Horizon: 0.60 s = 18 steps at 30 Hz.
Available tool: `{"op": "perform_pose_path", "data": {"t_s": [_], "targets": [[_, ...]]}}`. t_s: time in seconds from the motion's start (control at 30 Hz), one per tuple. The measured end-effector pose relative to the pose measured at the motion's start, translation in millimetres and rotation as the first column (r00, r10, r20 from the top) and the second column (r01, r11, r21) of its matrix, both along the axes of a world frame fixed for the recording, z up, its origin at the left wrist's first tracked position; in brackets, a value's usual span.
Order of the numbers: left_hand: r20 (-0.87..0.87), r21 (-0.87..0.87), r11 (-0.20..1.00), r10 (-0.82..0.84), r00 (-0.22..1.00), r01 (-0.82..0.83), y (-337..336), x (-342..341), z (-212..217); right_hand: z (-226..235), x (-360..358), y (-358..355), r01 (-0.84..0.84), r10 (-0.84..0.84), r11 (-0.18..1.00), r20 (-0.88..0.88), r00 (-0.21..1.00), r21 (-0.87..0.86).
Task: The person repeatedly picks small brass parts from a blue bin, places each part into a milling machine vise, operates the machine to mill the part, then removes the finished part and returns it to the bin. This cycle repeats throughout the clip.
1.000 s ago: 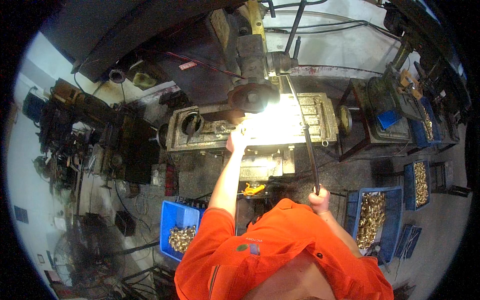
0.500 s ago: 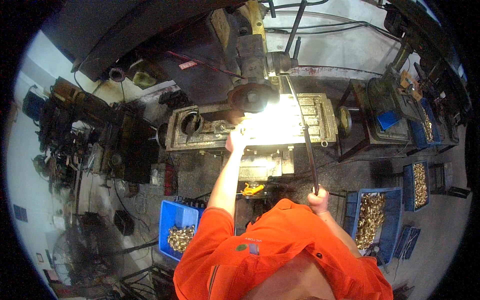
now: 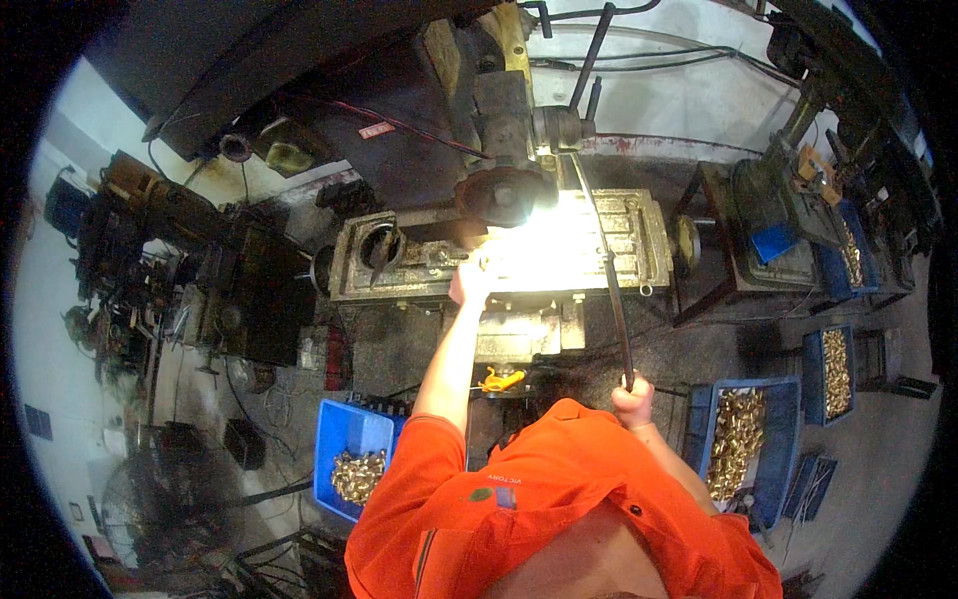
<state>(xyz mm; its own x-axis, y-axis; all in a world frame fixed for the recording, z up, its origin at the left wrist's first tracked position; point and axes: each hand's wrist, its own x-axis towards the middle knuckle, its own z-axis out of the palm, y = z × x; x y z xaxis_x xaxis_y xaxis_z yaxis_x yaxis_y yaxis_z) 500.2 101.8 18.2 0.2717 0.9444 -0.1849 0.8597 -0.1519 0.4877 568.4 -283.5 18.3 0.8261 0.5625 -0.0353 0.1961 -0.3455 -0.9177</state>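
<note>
Head view: the right hand (image 3: pixel 634 401) is gripping a long lever (image 3: pixel 618 311), which is crossing the front edge of the milling-machine table (image 3: pixel 656 250) right of centre. Left of centre, the left hand (image 3: pixel 468 284) is overlapping that edge, its hold impossible to tell.

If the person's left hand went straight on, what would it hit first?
Perhaps the dark round machine head ahead of the left hand; depth is unclear, and glare could hide something nearer.
</note>
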Motion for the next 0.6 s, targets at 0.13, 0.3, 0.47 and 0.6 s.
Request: {"op": "perform_pose_path", "data": {"t_s": [0.13,0.3,0.47,0.6], "targets": [[0.011,0.053,0.998,-0.02,1.0,0.019,-11.1,4.6,16.4,3.5,1.3,-0.7,-0.01,0.01,1.0,0.019,1.0,0.0],[0.01,0.042,0.999,-0.017,1.0,0.016,-12.0,3.3,19.5,2.1,0.7,1.0,0.018,-0.018,1.0,-0.024,1.0,-0.004],[0.057,0.098,0.995,0.02,0.998,-0.026,-13.5,3.0,16.0,-4.4,1.1,0.9,0.028,-0.027,0.997,0.012,1.0,-0.067],[0.004,0.034,0.999,-0.006,1.0,0.006,-14.0,3.6,22.5,-3.7,1.4,1.0,0.023,-0.022,0.999,0.033,0.999,-0.047]]}}
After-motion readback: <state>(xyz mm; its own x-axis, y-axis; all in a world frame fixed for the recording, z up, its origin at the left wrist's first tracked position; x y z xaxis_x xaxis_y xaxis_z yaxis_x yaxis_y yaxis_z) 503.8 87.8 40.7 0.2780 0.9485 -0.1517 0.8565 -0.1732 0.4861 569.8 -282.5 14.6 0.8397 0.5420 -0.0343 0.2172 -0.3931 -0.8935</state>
